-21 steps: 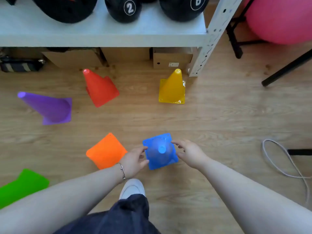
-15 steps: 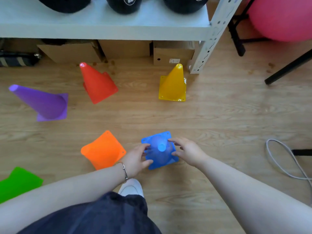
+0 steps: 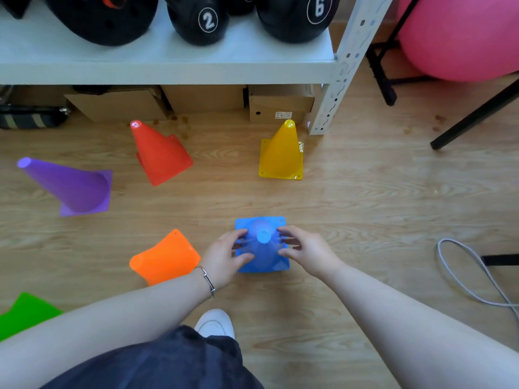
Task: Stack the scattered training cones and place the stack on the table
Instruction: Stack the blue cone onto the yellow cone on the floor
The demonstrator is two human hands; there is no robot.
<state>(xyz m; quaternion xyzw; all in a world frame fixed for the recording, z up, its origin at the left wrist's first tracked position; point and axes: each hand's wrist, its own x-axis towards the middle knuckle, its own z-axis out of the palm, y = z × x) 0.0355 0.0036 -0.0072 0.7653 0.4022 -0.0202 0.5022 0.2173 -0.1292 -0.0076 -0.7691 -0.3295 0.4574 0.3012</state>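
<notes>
A blue cone [image 3: 262, 256] stands upright on the wooden floor right below me. My left hand [image 3: 226, 256] and my right hand [image 3: 304, 249] press on its two sides, fingers curled around the cone body. An orange cone [image 3: 165, 258] lies just left of my left hand. Further off stand a red cone [image 3: 160, 154], a yellow cone [image 3: 282, 153] and a purple cone [image 3: 71, 185]. A green cone [image 3: 25, 314] shows at the lower left edge, partly cut off.
A white shelf [image 3: 168, 63] with black weighted balls [image 3: 200, 19] spans the top, cardboard boxes [image 3: 278, 103] under it. A pink exercise ball [image 3: 460, 35] and black stand legs [image 3: 474, 116] are at the right. A grey cable [image 3: 466, 273] loops on the floor. My white shoe [image 3: 214, 322] is below.
Both hands have closed in from the base corners onto the sides of the blue cone. The other cones have not moved on the floor.
</notes>
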